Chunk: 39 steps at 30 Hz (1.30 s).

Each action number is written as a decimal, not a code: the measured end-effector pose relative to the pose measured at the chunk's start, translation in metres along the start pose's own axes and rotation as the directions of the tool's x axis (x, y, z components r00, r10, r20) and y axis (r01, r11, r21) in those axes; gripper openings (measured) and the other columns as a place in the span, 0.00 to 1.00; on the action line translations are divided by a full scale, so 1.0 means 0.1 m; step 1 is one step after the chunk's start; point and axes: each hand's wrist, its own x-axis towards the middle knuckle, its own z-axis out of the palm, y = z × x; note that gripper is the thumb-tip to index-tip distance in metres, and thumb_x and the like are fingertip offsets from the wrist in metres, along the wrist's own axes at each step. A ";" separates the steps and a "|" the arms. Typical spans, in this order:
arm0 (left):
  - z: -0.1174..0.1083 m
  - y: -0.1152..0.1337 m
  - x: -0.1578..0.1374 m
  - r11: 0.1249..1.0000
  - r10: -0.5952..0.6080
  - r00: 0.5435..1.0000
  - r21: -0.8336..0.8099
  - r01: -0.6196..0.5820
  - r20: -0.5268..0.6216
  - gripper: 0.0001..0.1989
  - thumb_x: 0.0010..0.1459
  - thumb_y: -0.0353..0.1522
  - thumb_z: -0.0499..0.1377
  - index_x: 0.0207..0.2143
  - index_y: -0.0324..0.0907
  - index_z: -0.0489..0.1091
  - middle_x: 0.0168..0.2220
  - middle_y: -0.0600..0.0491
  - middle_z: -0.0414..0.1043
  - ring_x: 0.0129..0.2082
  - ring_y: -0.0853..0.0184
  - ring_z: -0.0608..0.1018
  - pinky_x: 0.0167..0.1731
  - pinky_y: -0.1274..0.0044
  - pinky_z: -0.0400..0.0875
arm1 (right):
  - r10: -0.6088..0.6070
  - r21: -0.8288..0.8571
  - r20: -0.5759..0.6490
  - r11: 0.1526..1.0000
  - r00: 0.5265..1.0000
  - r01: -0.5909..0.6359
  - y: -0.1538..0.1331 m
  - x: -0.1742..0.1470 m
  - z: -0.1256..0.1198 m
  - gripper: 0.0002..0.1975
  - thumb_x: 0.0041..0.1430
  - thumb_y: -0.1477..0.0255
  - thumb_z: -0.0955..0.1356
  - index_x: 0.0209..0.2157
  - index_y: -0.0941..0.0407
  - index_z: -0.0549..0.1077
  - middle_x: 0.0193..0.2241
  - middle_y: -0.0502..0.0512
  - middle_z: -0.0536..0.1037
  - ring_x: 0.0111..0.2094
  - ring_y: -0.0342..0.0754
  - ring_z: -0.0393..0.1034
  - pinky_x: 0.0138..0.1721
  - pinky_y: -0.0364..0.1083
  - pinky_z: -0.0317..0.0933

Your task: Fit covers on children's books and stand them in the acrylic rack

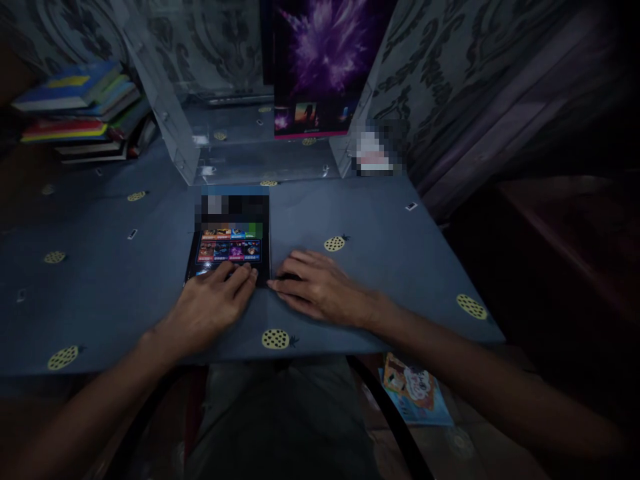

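A dark flat box or booklet [229, 251] with a grid of small colourful pictures lies on the table; I cannot tell which of the two it is. Its far part is blurred out by pixels. My left hand [217, 297] rests on its near edge, fingers stretched over the cover and hiding that part. Just to the right, my right hand [320, 287] lies on the tablecloth [360, 227], its fingers loosely bent and apart. One fingertip of it is at the near right corner of the dark item. Nothing is seen held in either hand.
A clear stand [180, 147] with a purple-burst panel [330, 60] rises at the back. Stacked books [80, 110] are at the back left, a pixelated object [373, 152] right of the stand. A colourful packet [417, 390] lies below the table's front edge.
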 end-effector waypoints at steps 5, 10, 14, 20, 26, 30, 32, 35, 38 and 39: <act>0.05 0.03 -0.02 0.996 -0.068 0.998 -0.052 0.068 -0.016 0.14 0.63 0.22 0.55 0.48 0.34 0.76 0.41 0.45 0.78 0.39 0.60 0.77 0.31 0.73 0.75 | 0.034 -0.033 0.025 0.999 0.999 -0.034 -0.05 -0.01 -0.01 0.13 0.72 0.70 0.63 0.48 0.57 0.78 0.37 0.57 0.76 0.40 0.50 0.66 0.41 0.50 0.63; 0.04 0.08 -0.05 0.991 -0.094 0.988 -0.081 0.104 0.120 0.23 0.63 0.21 0.54 0.59 0.39 0.70 0.49 0.44 0.76 0.45 0.60 0.77 0.39 0.71 0.78 | 0.073 0.059 -0.002 0.996 0.997 -0.073 -0.04 0.00 -0.03 0.13 0.71 0.71 0.64 0.47 0.57 0.79 0.37 0.57 0.77 0.39 0.50 0.69 0.41 0.51 0.66; 0.06 0.14 -0.11 0.988 -0.120 0.977 -0.078 0.136 0.177 0.27 0.62 0.23 0.56 0.62 0.43 0.67 0.56 0.42 0.73 0.50 0.57 0.77 0.44 0.69 0.78 | 0.164 0.280 -0.051 0.949 0.985 -0.144 -0.01 0.02 -0.05 0.12 0.69 0.74 0.64 0.46 0.57 0.80 0.37 0.57 0.79 0.38 0.48 0.71 0.40 0.49 0.69; 0.07 0.16 -0.11 0.993 -0.089 0.977 -0.065 0.103 0.192 0.25 0.64 0.24 0.55 0.62 0.43 0.66 0.56 0.41 0.73 0.52 0.56 0.77 0.46 0.68 0.78 | 0.235 0.219 -0.043 0.951 0.971 -0.220 0.04 0.14 0.00 0.14 0.70 0.71 0.65 0.52 0.59 0.77 0.53 0.65 0.77 0.54 0.55 0.70 0.53 0.60 0.69; 0.03 0.25 0.03 0.998 -0.024 0.960 -0.047 0.038 0.277 0.20 0.65 0.26 0.55 0.60 0.36 0.67 0.52 0.38 0.75 0.54 0.53 0.77 0.47 0.66 0.77 | 0.314 0.052 0.182 0.943 0.932 -0.328 0.22 0.52 0.09 0.27 0.71 0.63 0.64 0.66 0.60 0.64 0.68 0.70 0.62 0.70 0.60 0.54 0.67 0.67 0.52; 0.07 0.29 0.02 0.995 -0.038 0.962 -0.082 0.062 0.271 0.22 0.64 0.26 0.55 0.61 0.36 0.66 0.54 0.36 0.74 0.56 0.53 0.76 0.49 0.65 0.76 | 0.433 -0.026 0.254 0.897 0.865 -0.442 0.49 0.77 0.13 0.31 0.71 0.60 0.63 0.68 0.62 0.60 0.69 0.72 0.58 0.73 0.61 0.46 0.70 0.69 0.43; 0.10 0.29 -0.02 0.992 -0.051 0.967 -0.099 0.078 0.248 0.23 0.64 0.25 0.54 0.62 0.38 0.65 0.55 0.37 0.73 0.56 0.54 0.75 0.50 0.66 0.75 | 0.470 -0.042 0.258 0.878 0.844 -0.476 0.60 0.84 0.13 0.31 0.72 0.59 0.62 0.69 0.61 0.59 0.70 0.70 0.57 0.73 0.60 0.46 0.70 0.68 0.42; 0.14 0.26 -0.07 0.988 -0.088 0.977 -0.111 0.110 0.193 0.25 0.64 0.23 0.53 0.63 0.40 0.64 0.54 0.41 0.74 0.55 0.57 0.76 0.50 0.68 0.75 | 0.526 -0.092 0.236 0.849 0.817 -0.520 0.68 0.88 0.13 0.32 0.72 0.59 0.62 0.69 0.62 0.59 0.71 0.70 0.55 0.73 0.60 0.45 0.71 0.65 0.41; 0.15 0.24 -0.10 0.979 -0.130 0.979 -0.135 0.151 0.155 0.26 0.64 0.22 0.54 0.63 0.42 0.64 0.53 0.43 0.74 0.53 0.58 0.76 0.50 0.68 0.75 | 0.563 -0.144 0.209 0.827 0.800 -0.544 0.65 0.88 0.14 0.33 0.71 0.58 0.62 0.69 0.63 0.59 0.71 0.69 0.54 0.73 0.61 0.45 0.71 0.63 0.41; 0.16 0.24 -0.11 0.976 -0.139 0.979 -0.145 0.160 0.149 0.26 0.63 0.22 0.54 0.63 0.42 0.64 0.53 0.44 0.74 0.53 0.58 0.76 0.50 0.67 0.74 | 0.563 -0.154 0.206 0.826 0.800 -0.542 0.64 0.88 0.15 0.33 0.72 0.58 0.62 0.69 0.63 0.58 0.71 0.69 0.53 0.73 0.62 0.45 0.71 0.63 0.41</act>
